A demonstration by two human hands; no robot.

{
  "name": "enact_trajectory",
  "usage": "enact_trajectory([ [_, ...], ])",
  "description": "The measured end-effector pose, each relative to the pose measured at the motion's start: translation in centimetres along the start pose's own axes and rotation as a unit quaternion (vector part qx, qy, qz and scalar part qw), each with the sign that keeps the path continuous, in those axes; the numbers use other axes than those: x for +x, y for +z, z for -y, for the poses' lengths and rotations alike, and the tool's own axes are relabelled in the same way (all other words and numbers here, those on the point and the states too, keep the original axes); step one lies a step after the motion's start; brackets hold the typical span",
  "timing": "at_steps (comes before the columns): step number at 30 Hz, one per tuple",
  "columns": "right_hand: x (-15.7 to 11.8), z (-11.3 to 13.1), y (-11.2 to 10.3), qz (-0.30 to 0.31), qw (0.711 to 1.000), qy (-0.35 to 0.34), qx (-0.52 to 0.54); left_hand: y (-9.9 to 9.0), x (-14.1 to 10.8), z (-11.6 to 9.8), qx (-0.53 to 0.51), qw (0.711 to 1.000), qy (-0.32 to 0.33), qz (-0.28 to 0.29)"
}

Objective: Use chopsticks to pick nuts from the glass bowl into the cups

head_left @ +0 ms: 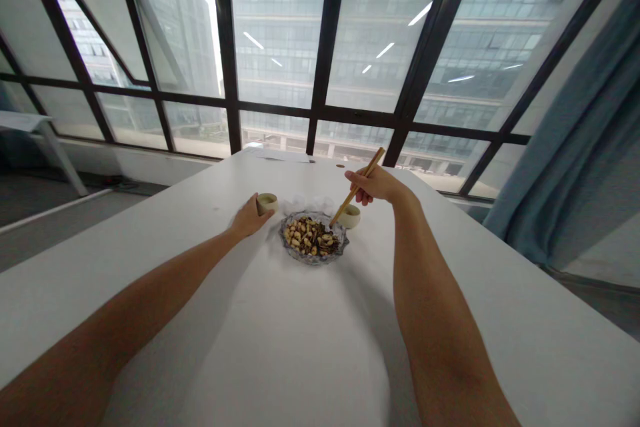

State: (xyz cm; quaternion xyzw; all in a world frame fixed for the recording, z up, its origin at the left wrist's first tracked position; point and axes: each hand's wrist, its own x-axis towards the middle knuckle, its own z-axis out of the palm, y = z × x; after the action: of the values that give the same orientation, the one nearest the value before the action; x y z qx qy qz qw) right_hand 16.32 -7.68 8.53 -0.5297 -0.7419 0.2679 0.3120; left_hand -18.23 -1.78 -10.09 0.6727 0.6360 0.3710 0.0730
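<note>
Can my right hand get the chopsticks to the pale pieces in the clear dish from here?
Probably yes: the right hand holds the chopsticks with their tips at the clear dish, and nothing visible seems to block the pale pieces.

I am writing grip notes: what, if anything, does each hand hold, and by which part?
The right hand holds chopsticks around the middle of their length; the left hand holds the left cup by its side.
</note>
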Motion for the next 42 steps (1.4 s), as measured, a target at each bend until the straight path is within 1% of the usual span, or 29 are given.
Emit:
enact_trajectory([
  [5, 0.1, 0.1, 0.4, 0.017, 0.999, 0.025, -0.016, -0.2, -0.2, -0.5, 0.018, 1.000, 0.011, 0.002],
  [10, 0.9, -0.4, 1.2, 0.008, 1.000, 0.020, -0.017, -0.4, -0.6, -1.4, 0.105, 0.994, 0.004, -0.032],
  [14, 1.4, -0.7, 2.0, 0.022, 0.999, 0.030, -0.008, -0.7, -1.0, -1.9, 0.130, 0.991, -0.014, -0.014],
  [17, 1.7, -1.0, 2.6, 0.035, 0.999, 0.026, -0.004, -0.8, -1.0, -2.1, 0.133, 0.991, -0.015, -0.008],
  [20, 1.8, -0.9, 2.7, 0.040, 0.999, 0.016, -0.009, -0.9, -1.0, -2.1, 0.129, 0.992, -0.016, -0.007],
  [25, 1.1, -0.5, 1.5, 0.031, 0.999, -0.007, -0.018, -0.8, -1.1, -2.1, 0.122, 0.992, -0.021, -0.012],
  [28, 0.5, -0.2, 0.5, 0.016, 0.999, -0.019, -0.020, -0.8, -1.2, -2.0, 0.123, 0.992, -0.009, -0.026],
  [32, 0.1, -0.1, -0.1, 0.012, 0.999, -0.014, -0.028, -1.3, -1.2, -2.0, 0.122, 0.992, 0.004, -0.040],
  [37, 0.4, 0.0, 0.7, 0.037, 0.999, 0.005, -0.034, -2.1, -1.2, -2.3, 0.102, 0.994, -0.034, -0.037],
  [42, 0.8, 0.2, 1.6, 0.037, 0.998, 0.030, -0.039, -2.2, -1.1, -2.4, 0.083, 0.996, -0.028, -0.033],
])
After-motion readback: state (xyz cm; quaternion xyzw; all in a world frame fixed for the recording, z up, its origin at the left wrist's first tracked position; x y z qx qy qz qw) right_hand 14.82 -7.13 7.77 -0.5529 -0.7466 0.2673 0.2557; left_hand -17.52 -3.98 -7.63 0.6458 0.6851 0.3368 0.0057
